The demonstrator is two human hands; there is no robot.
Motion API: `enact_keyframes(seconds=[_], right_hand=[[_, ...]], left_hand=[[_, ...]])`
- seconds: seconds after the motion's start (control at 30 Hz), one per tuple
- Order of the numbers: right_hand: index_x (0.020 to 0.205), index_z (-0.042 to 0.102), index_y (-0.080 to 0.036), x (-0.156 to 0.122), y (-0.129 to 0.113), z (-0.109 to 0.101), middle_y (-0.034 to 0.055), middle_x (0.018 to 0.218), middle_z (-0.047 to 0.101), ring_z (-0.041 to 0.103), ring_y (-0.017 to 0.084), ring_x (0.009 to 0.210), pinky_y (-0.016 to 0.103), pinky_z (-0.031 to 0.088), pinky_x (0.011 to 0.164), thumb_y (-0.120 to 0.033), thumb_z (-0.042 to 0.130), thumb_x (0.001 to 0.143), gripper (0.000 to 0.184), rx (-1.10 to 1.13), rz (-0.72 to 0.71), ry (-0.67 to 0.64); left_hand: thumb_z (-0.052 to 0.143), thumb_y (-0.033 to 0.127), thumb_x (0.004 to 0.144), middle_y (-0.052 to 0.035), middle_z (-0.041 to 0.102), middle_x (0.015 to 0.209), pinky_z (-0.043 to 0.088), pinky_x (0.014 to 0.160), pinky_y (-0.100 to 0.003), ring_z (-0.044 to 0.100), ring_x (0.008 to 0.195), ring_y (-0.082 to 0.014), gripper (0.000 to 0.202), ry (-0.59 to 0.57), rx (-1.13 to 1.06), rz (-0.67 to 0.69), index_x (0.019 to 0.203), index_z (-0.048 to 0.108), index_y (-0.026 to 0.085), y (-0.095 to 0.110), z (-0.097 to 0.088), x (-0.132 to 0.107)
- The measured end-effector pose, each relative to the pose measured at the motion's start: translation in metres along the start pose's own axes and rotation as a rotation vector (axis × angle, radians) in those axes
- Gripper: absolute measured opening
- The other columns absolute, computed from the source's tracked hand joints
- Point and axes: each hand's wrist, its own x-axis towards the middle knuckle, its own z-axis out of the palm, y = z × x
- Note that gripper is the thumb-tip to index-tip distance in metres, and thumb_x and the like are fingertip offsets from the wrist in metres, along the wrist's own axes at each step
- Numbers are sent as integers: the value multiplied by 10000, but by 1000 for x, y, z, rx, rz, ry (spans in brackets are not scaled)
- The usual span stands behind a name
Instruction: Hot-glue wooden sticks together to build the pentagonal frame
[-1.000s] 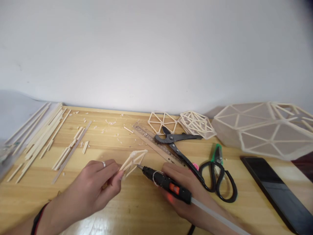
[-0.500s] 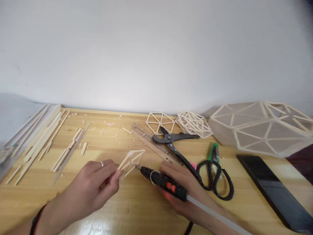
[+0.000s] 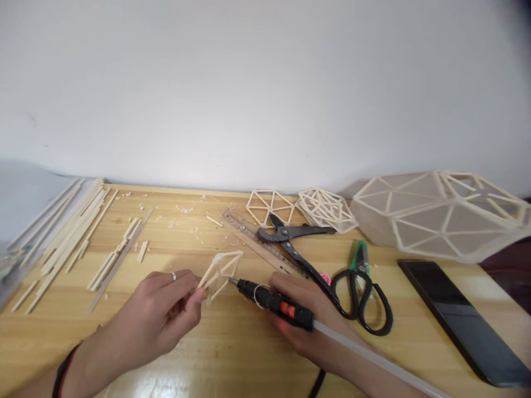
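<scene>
My left hand point(image 3: 160, 315), a ring on one finger, pinches the near end of a small stick frame point(image 3: 219, 270) and holds it just above the wooden table point(image 3: 232, 354). My right hand point(image 3: 309, 323) grips a black glue gun point(image 3: 276, 303) with an orange trigger. Its metal tip touches the frame's right side. A clear glue stick point(image 3: 373, 359) runs out of the gun's back over my right wrist.
Long wooden sticks point(image 3: 68, 232) and cut pieces lie at the left. Behind the hands are a ruler point(image 3: 257, 243), black pliers point(image 3: 290, 237), two flat stick lattices point(image 3: 298, 209), black scissors point(image 3: 360, 298), a large faceted stick shell point(image 3: 440, 215) and a dark phone point(image 3: 456, 320).
The glue gun's tip has moved left to the frame's side. My left hand holds the frame in nearly the same place. The view has shifted a little.
</scene>
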Motion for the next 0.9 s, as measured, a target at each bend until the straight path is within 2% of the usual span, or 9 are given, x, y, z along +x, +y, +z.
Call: enact_keyframes(seconds=[0.1, 0.27, 0.4, 0.5, 0.73, 0.9], right_hand=[[722, 409, -240, 3, -1, -1, -29, 696, 530, 503, 138, 625, 248, 329, 564, -164, 577, 865, 234, 16, -7, 0], [668, 351, -247, 3, -2, -2, -44, 616, 482, 473, 137, 573, 258, 307, 539, -186, 563, 878, 305, -39, 67, -18], [707, 393, -245, 4, 0, -2, -36, 688, 519, 492, 140, 619, 256, 339, 569, -193, 591, 882, 269, 19, 46, 9], [735, 422, -243, 4, 1, -3, -36, 721, 532, 504, 141, 645, 258, 351, 592, -208, 619, 901, 260, 38, 42, 11], [667, 403, -241, 3, -1, -3, -43, 625, 491, 495, 148, 594, 273, 340, 561, -246, 586, 924, 316, 13, 113, -9], [676, 446, -236, 6, -1, -6, -42, 657, 504, 490, 151, 620, 275, 382, 590, -344, 670, 904, 337, 64, 137, 10]], left_hand=[[420, 162, 1049, 45, 513, 608, 350, 509, -226, 457, 482, -93, 284, -5, -5, 2, 787, 524, 192, -1, 0, 0], [421, 161, 1049, 56, 491, 602, 346, 512, -214, 451, 480, -83, 291, -9, 0, 18, 766, 482, 197, -1, 1, 1], [427, 162, 1047, 58, 481, 596, 343, 511, -212, 450, 477, -80, 295, -10, -3, 15, 756, 465, 198, 0, 2, 0], [430, 157, 1044, 60, 471, 593, 341, 509, -212, 448, 472, -78, 297, -6, -9, -2, 751, 461, 197, 0, 3, -1], [442, 153, 1036, 67, 419, 574, 328, 511, -214, 423, 461, -71, 329, 10, 6, -55, 710, 448, 191, -1, 2, 0], [436, 168, 1034, 71, 411, 547, 321, 494, -211, 424, 443, -69, 349, -1, -11, -110, 686, 456, 188, -1, 1, 2]])
